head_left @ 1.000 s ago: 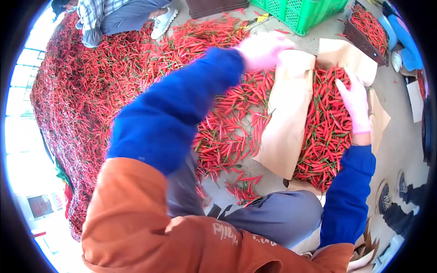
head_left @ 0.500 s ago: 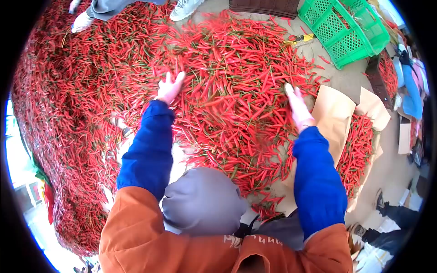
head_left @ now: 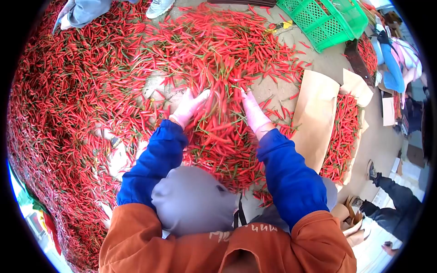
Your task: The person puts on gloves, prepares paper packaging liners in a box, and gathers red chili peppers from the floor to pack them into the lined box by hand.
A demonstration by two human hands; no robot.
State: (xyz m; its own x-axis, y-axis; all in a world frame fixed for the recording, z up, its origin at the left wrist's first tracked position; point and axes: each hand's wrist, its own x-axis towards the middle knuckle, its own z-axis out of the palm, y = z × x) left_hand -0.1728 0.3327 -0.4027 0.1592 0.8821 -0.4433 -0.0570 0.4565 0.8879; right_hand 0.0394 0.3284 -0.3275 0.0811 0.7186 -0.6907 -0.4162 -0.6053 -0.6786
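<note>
Red chili peppers (head_left: 223,136) with green stems lie in a loose heap in front of me. My left hand (head_left: 189,108), in a pale pink glove, is at the heap's left side, thumb and fingers apart. Opposite it, my right hand (head_left: 254,113), gloved alike, has its fingers stretched out along the right side. A clump of chilies is bunched between the two palms, some of it blurred by motion. Chilies partly hide the fingertips. I cannot make out a closed grip on either side.
A deep bank of chilies (head_left: 59,136) fills the left. Brown paper (head_left: 316,113) lies at right beside more chilies. A green crate (head_left: 325,27) stands at the upper right. Another person's shoe (head_left: 159,7) is at the top; a person's dark-trousered leg (head_left: 398,195) is at lower right.
Both hands have come inward toward each other, drawing chilies between them. Bare floor now shows on both outer sides of the hands. The whole view has shifted slightly.
</note>
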